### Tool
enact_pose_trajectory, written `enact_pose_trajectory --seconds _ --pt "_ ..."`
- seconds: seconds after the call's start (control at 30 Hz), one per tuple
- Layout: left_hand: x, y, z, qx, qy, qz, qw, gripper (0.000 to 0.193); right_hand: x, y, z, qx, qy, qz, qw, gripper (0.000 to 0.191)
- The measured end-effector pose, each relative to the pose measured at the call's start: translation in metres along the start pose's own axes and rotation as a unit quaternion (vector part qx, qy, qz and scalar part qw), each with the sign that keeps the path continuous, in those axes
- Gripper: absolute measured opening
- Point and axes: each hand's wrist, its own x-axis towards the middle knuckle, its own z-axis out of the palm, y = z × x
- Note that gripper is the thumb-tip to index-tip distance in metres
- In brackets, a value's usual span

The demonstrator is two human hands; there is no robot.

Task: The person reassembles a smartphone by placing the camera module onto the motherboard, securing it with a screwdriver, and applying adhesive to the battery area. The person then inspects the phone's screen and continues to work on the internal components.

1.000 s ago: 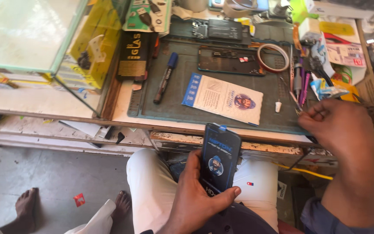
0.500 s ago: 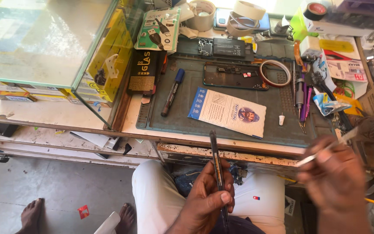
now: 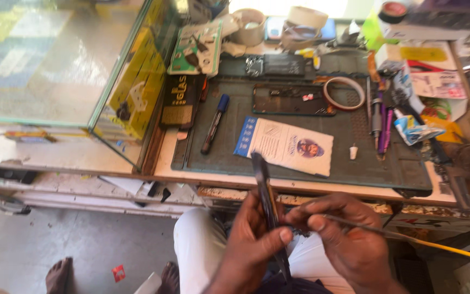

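Over my lap, my left hand (image 3: 251,242) grips a dark phone (image 3: 266,190) turned edge-on, its top pointing at the workbench. My right hand (image 3: 346,242) sits just right of the phone and pinches a thin grey tool (image 3: 387,233). The tool's tip lies at the phone's side edge, and its shaft runs off to the right, ending in yellow. Both hands touch around the phone's lower half, which hides the point of contact.
A green work mat (image 3: 322,163) on the bench carries a printed leaflet (image 3: 286,144), a blue-capped marker (image 3: 215,122), an opened phone body (image 3: 292,99), a tape ring (image 3: 344,92) and pens (image 3: 379,122). A glass display case (image 3: 55,60) stands at left. Tape rolls (image 3: 248,27) sit at the back.
The phone has turned from screen-up to edge-on in my left hand. My right hand left the bench's edge, picked up the thin tool and moved in against the phone.
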Motion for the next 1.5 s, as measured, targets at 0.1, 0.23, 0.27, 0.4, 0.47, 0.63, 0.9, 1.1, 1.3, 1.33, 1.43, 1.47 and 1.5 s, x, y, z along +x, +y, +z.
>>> enact_pose_trajectory --seconds 0.1,0.23,0.27,0.4,0.47,0.63,0.9,1.1,1.3,1.33,1.43,1.47,1.5 --pt "0.037 0.019 0.014 0.017 -0.04 0.025 0.999 0.069 0.02 -0.025 -0.002 -0.002 0.012 -0.068 0.998 0.019" --pt "0.082 0.035 0.039 -0.023 -0.053 0.023 0.998 0.066 0.06 -0.062 -0.001 -0.042 0.038 -0.121 0.991 0.016" --pt "0.093 0.038 0.044 -0.017 -0.052 0.026 0.998 0.067 0.071 -0.069 0.0 -0.059 0.039 -0.119 0.99 0.016" --pt "0.134 0.047 0.057 0.011 -0.063 0.063 0.996 0.068 0.115 -0.079 0.005 -0.12 0.045 -0.11 0.986 0.016" --pt "0.155 0.051 0.058 0.008 -0.08 0.077 0.994 0.069 0.137 -0.078 0.006 -0.16 0.057 -0.104 0.98 0.017" --pt "0.197 0.054 0.049 -0.017 -0.087 0.048 0.995 0.072 0.178 -0.068 -0.002 -0.238 0.116 -0.069 0.962 0.016" --pt "0.23 0.056 0.034 0.021 -0.084 -0.005 0.996 0.069 0.206 -0.052 -0.029 -0.273 0.133 -0.058 0.951 0.016" --pt "0.234 0.062 0.036 0.061 -0.074 -0.033 0.995 0.072 0.206 -0.048 -0.038 -0.263 0.141 -0.055 0.953 0.016" --pt "0.231 0.06 0.038 0.071 -0.086 -0.028 0.993 0.074 0.201 -0.051 -0.037 -0.25 0.139 -0.051 0.957 0.016" --pt "0.23 0.059 0.039 0.074 -0.085 -0.029 0.993 0.074 0.199 -0.051 -0.036 -0.254 0.14 -0.049 0.956 0.016" --pt "0.229 0.057 0.04 0.096 -0.082 -0.025 0.992 0.074 0.196 -0.053 -0.035 -0.268 0.147 -0.048 0.951 0.016" --pt "0.228 0.057 0.04 0.098 -0.084 -0.022 0.991 0.074 0.195 -0.053 -0.035 -0.263 0.144 -0.057 0.952 0.016" --pt "0.227 0.056 0.041 0.101 -0.086 -0.02 0.991 0.074 0.195 -0.054 -0.034 -0.257 0.142 -0.066 0.954 0.016"
